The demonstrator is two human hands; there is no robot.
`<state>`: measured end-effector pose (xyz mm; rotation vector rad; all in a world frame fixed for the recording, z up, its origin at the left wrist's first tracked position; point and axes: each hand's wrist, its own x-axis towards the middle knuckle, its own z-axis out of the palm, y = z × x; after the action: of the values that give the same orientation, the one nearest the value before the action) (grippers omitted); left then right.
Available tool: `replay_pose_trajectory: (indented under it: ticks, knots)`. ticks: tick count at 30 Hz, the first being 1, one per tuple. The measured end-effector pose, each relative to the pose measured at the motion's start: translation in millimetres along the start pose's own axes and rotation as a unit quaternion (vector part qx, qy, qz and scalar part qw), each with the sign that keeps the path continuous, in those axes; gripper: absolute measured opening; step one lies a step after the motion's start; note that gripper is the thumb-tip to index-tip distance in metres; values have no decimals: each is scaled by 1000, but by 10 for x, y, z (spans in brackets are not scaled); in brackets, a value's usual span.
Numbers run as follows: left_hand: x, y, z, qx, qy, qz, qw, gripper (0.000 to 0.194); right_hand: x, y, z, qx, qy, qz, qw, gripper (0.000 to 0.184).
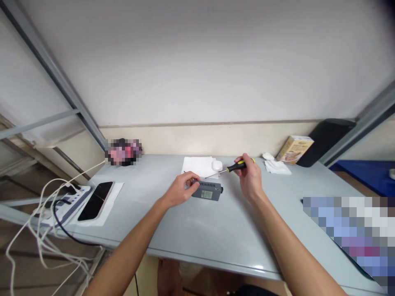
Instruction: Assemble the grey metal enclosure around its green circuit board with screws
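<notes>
My left hand [184, 188] grips the left end of a small dark grey box [212, 192] with a row of vent slots and a pale label on its side. The box stands on the desk, a small black knob at its right end. In my right hand [249, 176] is a screwdriver [237, 166] with a black and yellow handle, its thin shaft pointing left. The tip is near the top edge of the box; whether it touches cannot be made out. Behind the box lie white paper [197, 165] and a rounded white case [217, 165].
On the left of the grey desk [173, 230] are a phone [96, 201], a power strip [72, 201] and tangled white cables [40, 230]. A yellow carton [294, 150], a black cylinder [325, 142] and tissues [277, 167] stand back right. Blurred patches cover items at both sides.
</notes>
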<state>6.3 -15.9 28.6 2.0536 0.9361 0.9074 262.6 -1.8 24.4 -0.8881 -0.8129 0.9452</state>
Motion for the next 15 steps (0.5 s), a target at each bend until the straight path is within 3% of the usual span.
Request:
replay_pose_trajectory:
  ticks: [15]
  knots:
    - [3,29,-29,-48,-9,-30,998,23,-33,2,38,-18,-10,0,1000,42]
